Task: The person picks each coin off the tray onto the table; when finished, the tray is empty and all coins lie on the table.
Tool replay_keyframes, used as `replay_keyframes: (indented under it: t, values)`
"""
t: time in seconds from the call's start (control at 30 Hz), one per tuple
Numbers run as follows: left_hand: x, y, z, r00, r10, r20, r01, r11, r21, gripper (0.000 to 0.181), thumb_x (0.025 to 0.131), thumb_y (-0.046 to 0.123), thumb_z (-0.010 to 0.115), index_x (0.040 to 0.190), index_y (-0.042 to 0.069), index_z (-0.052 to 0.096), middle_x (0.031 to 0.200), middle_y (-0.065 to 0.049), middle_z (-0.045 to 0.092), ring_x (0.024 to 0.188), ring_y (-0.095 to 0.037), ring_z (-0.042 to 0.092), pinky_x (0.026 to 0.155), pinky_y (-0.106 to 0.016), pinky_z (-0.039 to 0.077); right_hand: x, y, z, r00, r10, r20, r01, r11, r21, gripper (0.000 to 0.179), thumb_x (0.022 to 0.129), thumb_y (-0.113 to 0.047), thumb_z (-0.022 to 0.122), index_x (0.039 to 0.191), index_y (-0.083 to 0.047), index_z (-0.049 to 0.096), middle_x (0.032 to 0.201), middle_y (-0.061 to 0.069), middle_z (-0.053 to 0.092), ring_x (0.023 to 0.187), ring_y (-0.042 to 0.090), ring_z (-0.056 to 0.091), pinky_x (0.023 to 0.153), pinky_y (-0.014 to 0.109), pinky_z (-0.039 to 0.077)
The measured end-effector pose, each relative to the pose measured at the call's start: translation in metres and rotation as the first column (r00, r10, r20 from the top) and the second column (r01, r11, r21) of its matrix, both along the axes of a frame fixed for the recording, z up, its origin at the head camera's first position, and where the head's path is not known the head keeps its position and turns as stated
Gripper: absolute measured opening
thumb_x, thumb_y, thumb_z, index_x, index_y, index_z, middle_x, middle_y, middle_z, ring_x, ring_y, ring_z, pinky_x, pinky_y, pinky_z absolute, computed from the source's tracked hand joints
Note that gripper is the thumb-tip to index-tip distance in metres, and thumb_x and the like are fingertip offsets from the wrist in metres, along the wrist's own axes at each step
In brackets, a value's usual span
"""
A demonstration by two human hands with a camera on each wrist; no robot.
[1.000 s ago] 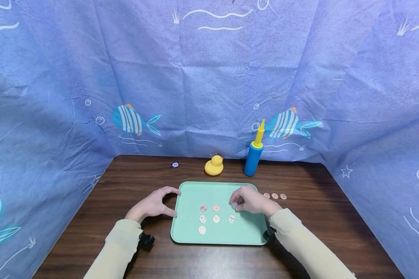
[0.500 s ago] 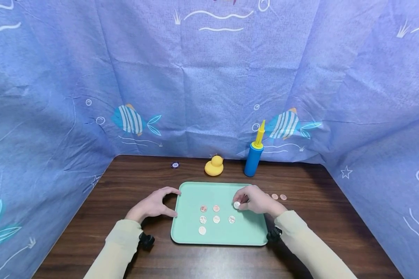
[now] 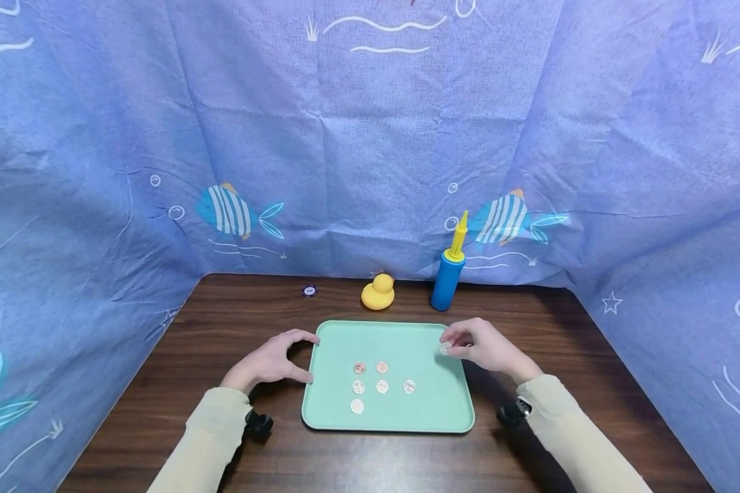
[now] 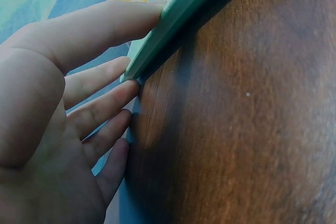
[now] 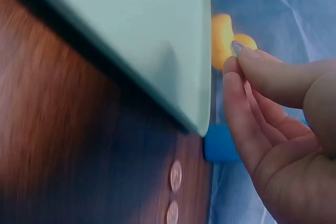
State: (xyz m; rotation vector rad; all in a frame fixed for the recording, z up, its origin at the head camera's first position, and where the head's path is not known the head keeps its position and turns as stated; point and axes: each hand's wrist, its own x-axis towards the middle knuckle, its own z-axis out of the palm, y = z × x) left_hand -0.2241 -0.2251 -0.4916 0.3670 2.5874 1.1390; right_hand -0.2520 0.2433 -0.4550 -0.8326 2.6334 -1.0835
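Green tray (image 3: pixel 432 412): at left rim, my left hand (image 3: pixel 270 357), spread; near right edge, my right hand (image 3: pixel 486 346), pinching one coin (image 5: pixel 237 47).

Silvery coin (image 5: pixel 237 47), pinched, nr R rim of grn tray (image 3: pixel 432 414)

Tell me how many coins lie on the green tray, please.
6: two coins in the far row, three coins in the middle row, one coin in the near row. Another coin is held up, so not counted.

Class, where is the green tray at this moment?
In the head view, the green tray lies centrally, in front of the rubber duck, with the left hand at its left edge.
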Motion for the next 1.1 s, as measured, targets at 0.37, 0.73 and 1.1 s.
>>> replay_keyframes:
  t: [0.37, 0.73, 1.1]
  values:
    - [0.001, 0.000, 0.001, 1.000, -0.005, -0.007, 0.005, 1.000, -0.010, 0.071, 0.076, 0.028, 0.096, 0.139, 0.025, 0.064, 0.156, -0.010, 0.050, 0.147, -0.037, 0.042, 0.116, -0.062, 0.039, 0.007, 0.037, -0.002, 0.990, -0.124, 0.067, 0.126, 0.991, -0.033, 0.009, 0.094, -0.006, 0.078, 0.104, -0.007, 0.076, 0.091, 0.005, 0.071, 0.080, 0.030, 0.072, 0.064, 0.033, 0.063]
    - [0.001, 0.000, 0.004, 1.000, -0.016, -0.007, 0.016, 1.000, -0.003, 0.070, 0.077, 0.026, 0.096, 0.139, 0.023, 0.064, 0.156, -0.011, 0.050, 0.147, -0.039, 0.041, 0.116, -0.063, 0.038, 0.014, 0.048, -0.011, 0.981, -0.192, 0.006, 0.191, 0.979, 0.065, 0.013, 0.086, 0.001, 0.083, 0.089, -0.008, 0.074, 0.078, 0.000, 0.068, 0.064, 0.013, 0.063, 0.055, 0.027, 0.055]
    - [0.000, 0.000, 0.003, 1.000, -0.024, -0.011, 0.024, 1.000, -0.007, 0.071, 0.077, 0.028, 0.096, 0.140, 0.023, 0.064, 0.156, -0.012, 0.050, 0.147, -0.039, 0.041, 0.116, -0.063, 0.037, 0.012, 0.044, -0.024, 0.979, -0.178, -0.099, 0.191, 0.971, 0.143, 0.015, 0.084, -0.003, 0.087, 0.083, -0.012, 0.074, 0.074, -0.006, 0.069, 0.064, 0.007, 0.059, 0.058, 0.026, 0.050]
